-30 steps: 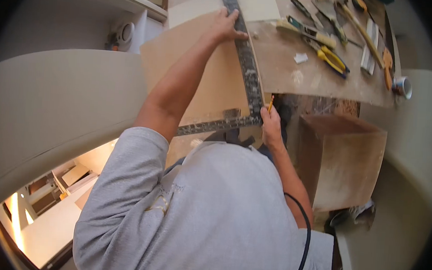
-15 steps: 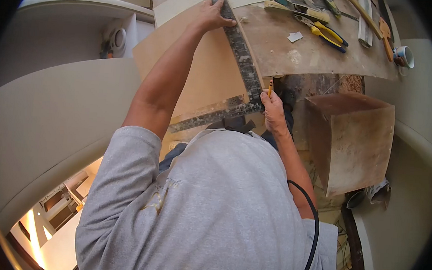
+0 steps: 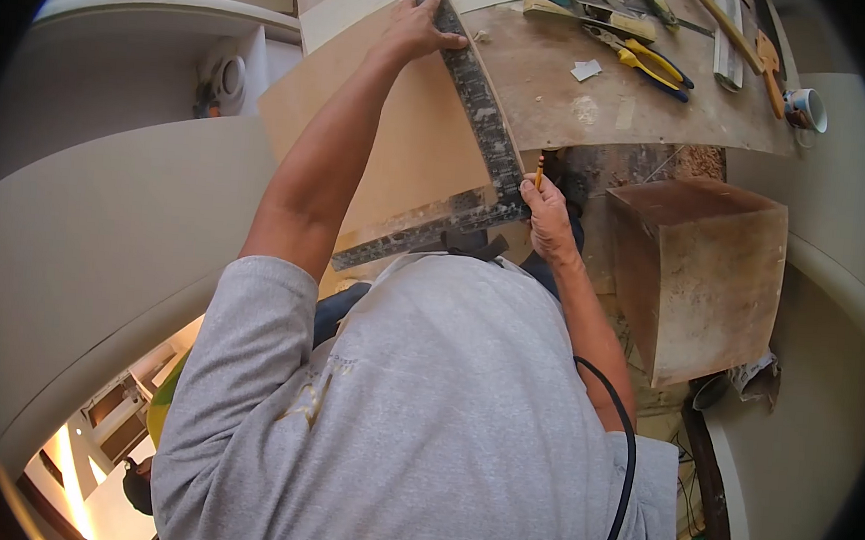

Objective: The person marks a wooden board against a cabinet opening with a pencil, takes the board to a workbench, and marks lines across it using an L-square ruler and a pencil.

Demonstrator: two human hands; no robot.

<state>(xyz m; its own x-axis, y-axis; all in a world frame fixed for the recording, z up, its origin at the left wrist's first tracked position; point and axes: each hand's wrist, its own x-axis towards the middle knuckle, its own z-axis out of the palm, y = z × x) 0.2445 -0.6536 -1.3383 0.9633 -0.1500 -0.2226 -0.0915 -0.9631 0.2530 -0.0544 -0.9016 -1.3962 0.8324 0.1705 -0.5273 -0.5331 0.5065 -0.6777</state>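
A black, paint-worn framing square (image 3: pixel 486 113) lies over a pale wooden board (image 3: pixel 411 143), its long arm running away from me and its short arm crossing near my waist. My left hand (image 3: pixel 419 33) rests on the far part of the long arm, thumb and fingers spread. At the square's corner, my right hand (image 3: pixel 550 218) is closed around a yellow pencil (image 3: pixel 540 169), whose upper end sticks up above the fingers. Whether the right hand also touches the square I cannot tell.
Pliers (image 3: pixel 655 69) with yellow-and-blue handles lie on the worktable (image 3: pixel 534 107), near a white scrap (image 3: pixel 586 70) and other hand tools. A mug (image 3: pixel 806 110) is at its right edge. Below right stands a wooden box (image 3: pixel 717 290). A black cable (image 3: pixel 628 464) hangs over my right side.
The view has shifted slightly, with both hands keeping their places on and beside the square. At lower left, a yellow-green shape and a dark shape have come into view behind my sleeve.
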